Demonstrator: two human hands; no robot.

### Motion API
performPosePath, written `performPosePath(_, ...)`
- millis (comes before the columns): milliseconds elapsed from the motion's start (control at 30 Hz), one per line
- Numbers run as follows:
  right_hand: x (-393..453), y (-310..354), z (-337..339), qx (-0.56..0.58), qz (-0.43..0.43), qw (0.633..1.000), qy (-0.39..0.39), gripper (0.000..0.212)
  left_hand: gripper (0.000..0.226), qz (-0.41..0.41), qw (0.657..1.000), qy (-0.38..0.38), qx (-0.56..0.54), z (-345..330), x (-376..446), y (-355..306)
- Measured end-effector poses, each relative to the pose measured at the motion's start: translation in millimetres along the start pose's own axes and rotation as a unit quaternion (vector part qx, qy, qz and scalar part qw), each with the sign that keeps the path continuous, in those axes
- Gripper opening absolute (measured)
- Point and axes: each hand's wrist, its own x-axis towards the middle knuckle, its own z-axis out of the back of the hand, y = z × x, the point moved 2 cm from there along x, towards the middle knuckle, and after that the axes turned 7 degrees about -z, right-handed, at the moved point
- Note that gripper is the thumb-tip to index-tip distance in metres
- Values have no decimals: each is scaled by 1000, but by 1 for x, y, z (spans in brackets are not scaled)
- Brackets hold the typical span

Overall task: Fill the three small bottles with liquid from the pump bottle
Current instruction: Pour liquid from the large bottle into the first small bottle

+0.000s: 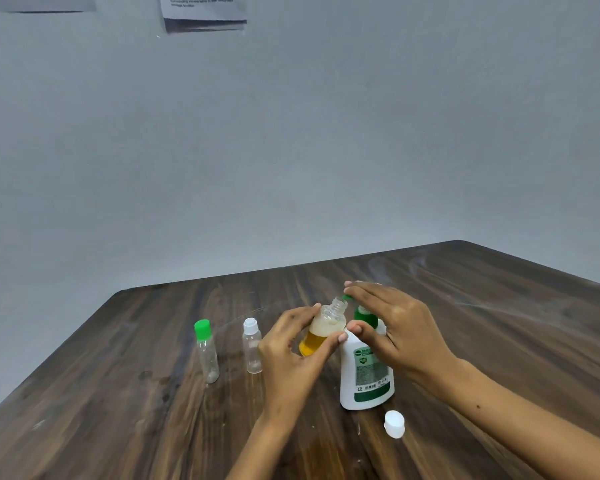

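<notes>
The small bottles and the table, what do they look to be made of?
The small bottles, such as the capped empty one, look like clear glossy plastic: you see through their walls, and the one held in the left hand shows yellow liquid inside. Their caps look like opaque moulded plastic. The table looks like dark wood or a wood-grain laminate, with streaked grain and a faint sheen; which one is unclear.
</notes>
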Motion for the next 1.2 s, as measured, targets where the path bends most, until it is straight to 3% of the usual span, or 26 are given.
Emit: performPosePath(1200,-3,4,-4,7,-23,999,-28,74,51,8,1000,-1,-8,0,0,-1)
